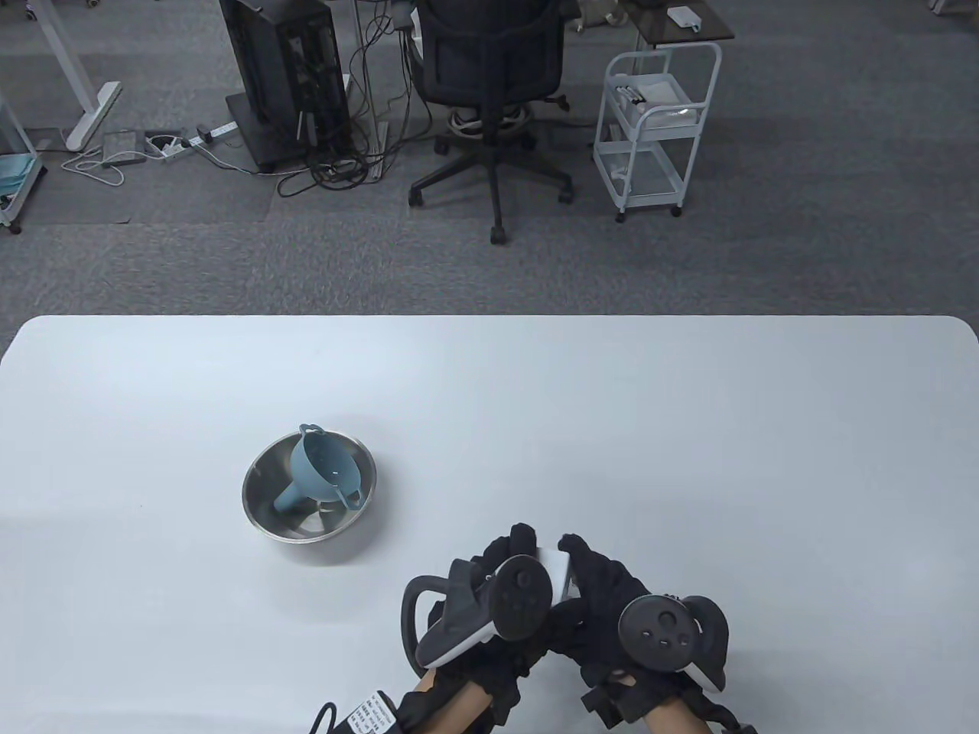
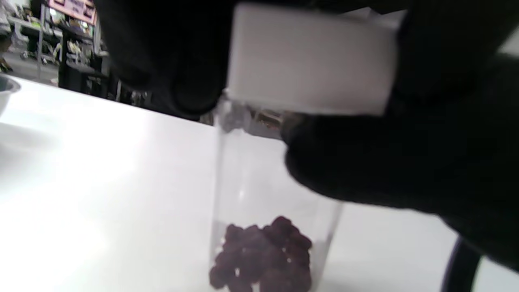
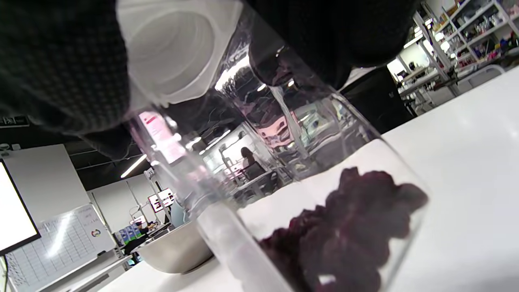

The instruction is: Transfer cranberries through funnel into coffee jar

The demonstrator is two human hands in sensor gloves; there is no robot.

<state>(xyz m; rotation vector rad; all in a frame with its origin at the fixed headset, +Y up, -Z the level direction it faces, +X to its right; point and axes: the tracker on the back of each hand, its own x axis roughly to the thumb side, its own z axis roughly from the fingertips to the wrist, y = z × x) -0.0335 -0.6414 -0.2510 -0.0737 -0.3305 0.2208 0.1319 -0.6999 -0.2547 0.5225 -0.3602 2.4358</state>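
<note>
A clear coffee jar (image 2: 259, 182) with a white lid (image 2: 312, 61) stands on the white table (image 1: 688, 428) at the front centre, between my two hands. Dark cranberries (image 2: 263, 255) lie in its bottom, and they also show in the right wrist view (image 3: 348, 227). My left hand (image 1: 520, 547) grips the lid (image 1: 557, 569) from the left. My right hand (image 1: 581, 558) holds the jar's top from the right, its fingers on the lid (image 3: 170, 48) and on the glass (image 3: 284, 134) under it. A blue funnel (image 1: 317, 466) lies on its side in a steel bowl (image 1: 256, 489).
The bowl stands to the left of and beyond my hands, and it shows behind the jar in the right wrist view (image 3: 174, 251). The table's far edge (image 1: 489, 317) runs across the middle of the table view, with an office chair (image 1: 489, 84) and a white cart (image 1: 658, 115) on the floor beyond.
</note>
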